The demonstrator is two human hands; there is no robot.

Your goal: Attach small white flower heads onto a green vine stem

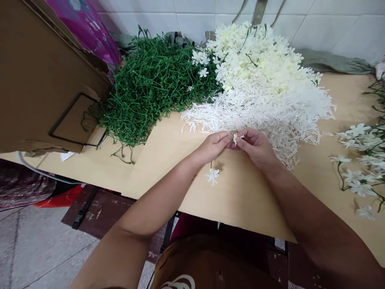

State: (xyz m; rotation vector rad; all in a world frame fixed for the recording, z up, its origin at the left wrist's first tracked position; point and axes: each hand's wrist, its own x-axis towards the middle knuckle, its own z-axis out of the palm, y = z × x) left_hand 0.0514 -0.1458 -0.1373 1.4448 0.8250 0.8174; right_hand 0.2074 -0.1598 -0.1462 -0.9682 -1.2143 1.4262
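My left hand pinches the thin green stem of an artificial flower sprig just above the table. One white bloom of this sprig hangs below the fingers. Another small white flower head shows between my two hands at the fingertips. My right hand is closed beside it, thumb against forefinger, and a thin white stamen tip pokes out there. Behind the hands lies a heap of white stamens. White petal flowers are piled behind these, and green plastic stems form a tangled heap to their left.
Assembled white flower sprigs lie at the right of the table. On the left stand a cardboard box and a purple plastic bag. A tiled wall closes off the back.
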